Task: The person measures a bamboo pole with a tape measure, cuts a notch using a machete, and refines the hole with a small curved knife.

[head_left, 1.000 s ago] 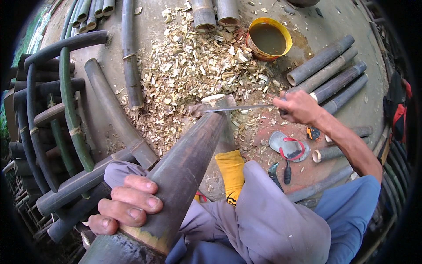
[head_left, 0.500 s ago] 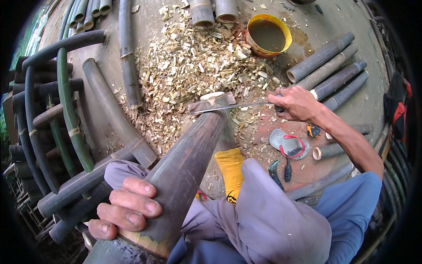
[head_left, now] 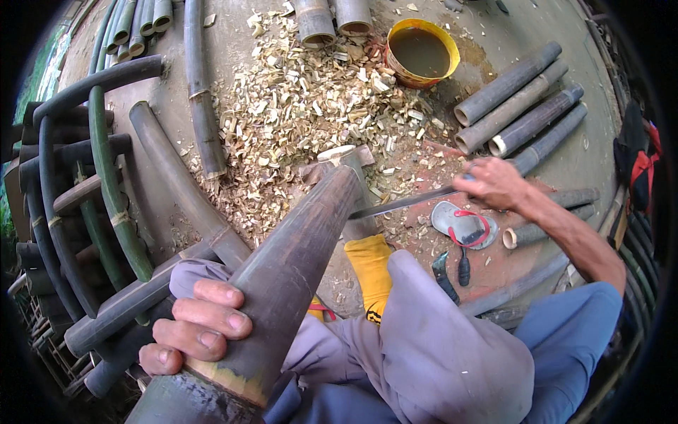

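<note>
1. While the left hand (head_left: 194,328) clamps the near end of a thick dark bamboo pole (head_left: 289,275), fingers wrapped over its top, the pole slopes up and away across the person's lap.
2. Far end of the pole rests against a pale chopping block (head_left: 346,166) on the floor.
3. Right hand (head_left: 494,182) is closed around the handle of a long knife (head_left: 406,203); the blade tip meets the pole's right side near its far end.
4. Hands well apart, each gripping its own item.
5. Wood chips (head_left: 304,106) cover the floor beyond the block.
6. Yellow bucket (head_left: 422,51) of murky liquid sits far right.
7. Cut bamboo lengths (head_left: 519,99) lie right; curved green and dark poles (head_left: 99,191) stacked left.
8. Sandal (head_left: 462,226) lies under the right forearm.
</note>
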Tool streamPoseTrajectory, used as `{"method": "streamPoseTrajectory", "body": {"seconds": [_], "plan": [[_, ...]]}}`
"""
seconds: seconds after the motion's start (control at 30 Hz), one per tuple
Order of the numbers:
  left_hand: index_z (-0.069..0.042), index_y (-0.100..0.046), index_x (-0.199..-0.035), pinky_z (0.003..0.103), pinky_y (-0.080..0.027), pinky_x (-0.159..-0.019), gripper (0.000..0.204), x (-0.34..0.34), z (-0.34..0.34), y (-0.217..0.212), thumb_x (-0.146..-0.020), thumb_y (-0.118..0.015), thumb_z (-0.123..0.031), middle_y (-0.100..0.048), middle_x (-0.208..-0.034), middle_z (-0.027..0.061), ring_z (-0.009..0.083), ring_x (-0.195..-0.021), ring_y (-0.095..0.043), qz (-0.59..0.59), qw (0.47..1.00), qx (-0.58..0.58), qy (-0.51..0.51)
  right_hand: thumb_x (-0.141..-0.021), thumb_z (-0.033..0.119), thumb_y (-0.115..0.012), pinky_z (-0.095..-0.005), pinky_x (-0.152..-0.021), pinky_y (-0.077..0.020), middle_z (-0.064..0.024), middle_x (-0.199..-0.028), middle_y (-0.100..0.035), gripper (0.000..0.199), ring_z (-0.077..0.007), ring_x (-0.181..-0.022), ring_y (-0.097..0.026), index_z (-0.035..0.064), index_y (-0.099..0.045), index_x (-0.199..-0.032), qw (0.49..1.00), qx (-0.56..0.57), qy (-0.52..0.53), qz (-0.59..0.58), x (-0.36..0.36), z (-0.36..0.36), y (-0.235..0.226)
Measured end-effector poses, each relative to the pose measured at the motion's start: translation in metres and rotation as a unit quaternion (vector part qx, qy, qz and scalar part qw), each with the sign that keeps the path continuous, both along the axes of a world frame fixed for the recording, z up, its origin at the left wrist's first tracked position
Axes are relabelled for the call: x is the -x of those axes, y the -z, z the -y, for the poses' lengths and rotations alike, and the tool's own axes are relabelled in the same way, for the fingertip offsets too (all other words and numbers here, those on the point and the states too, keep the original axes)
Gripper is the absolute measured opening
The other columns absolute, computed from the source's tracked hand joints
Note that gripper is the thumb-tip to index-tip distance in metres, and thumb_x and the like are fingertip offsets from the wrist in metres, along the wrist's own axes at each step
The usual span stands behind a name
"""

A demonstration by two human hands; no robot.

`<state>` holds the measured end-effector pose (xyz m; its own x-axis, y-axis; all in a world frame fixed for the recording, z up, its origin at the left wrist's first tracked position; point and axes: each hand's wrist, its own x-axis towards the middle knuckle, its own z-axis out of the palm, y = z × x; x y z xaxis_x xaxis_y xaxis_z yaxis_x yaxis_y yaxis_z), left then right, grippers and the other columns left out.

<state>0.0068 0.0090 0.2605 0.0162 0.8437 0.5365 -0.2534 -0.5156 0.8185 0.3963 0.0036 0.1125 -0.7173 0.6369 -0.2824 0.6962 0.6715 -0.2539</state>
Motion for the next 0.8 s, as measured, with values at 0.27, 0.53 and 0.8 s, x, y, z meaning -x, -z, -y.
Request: {"method": "streamPoseTrajectory", "body": {"seconds": [0.27,0.53,0.8], "plan": [[-0.006,-0.042,-0.127,0.044,-0.047,-0.079,0.089,0.004,-0.044,0.021,-0.056,-0.088,-0.036,-0.056,-0.097,0.0062,0.0229,-0.086,-0.058,0.086,0.989,-0.018,0.119,-0.074,0.016,-0.067,-0.0420,-0.059,-0.0507,-0.0128,-0.085,-0.058,0.031,-0.0315,-0.075,-0.062,0.0122,-0.050,-0.099,0.987,0.060,0.118,0.089,-0.035,0.034,0.027],[-0.002,-0.052,-0.111,0.033,-0.049,-0.074,0.059,-0.008,-0.081,0.187,-0.064,-0.081,-0.022,-0.061,-0.092,0.0067,0.0174,-0.080,-0.060,-0.142,0.966,0.201,-0.075,-0.070,0.010,-0.064,-0.0429,-0.069,-0.0471,-0.0162,-0.094,-0.059,0.051,-0.0316,-0.080,-0.061,0.0071,-0.046,-0.118,0.848,0.032,0.522,-0.084,-0.024,0.128,0.010],[0.004,-0.054,-0.106,0.028,-0.054,-0.063,0.055,0.007,-0.048,0.176,-0.062,-0.079,-0.019,-0.063,-0.083,0.0078,0.0171,-0.068,-0.062,-0.175,0.882,0.436,-0.043,-0.070,0.003,-0.059,-0.0449,-0.081,-0.0443,-0.0259,-0.101,-0.055,0.060,-0.0410,-0.093,-0.057,0.0031,-0.035,-0.125,0.824,0.006,0.544,-0.155,0.006,0.058,-0.014]]}}
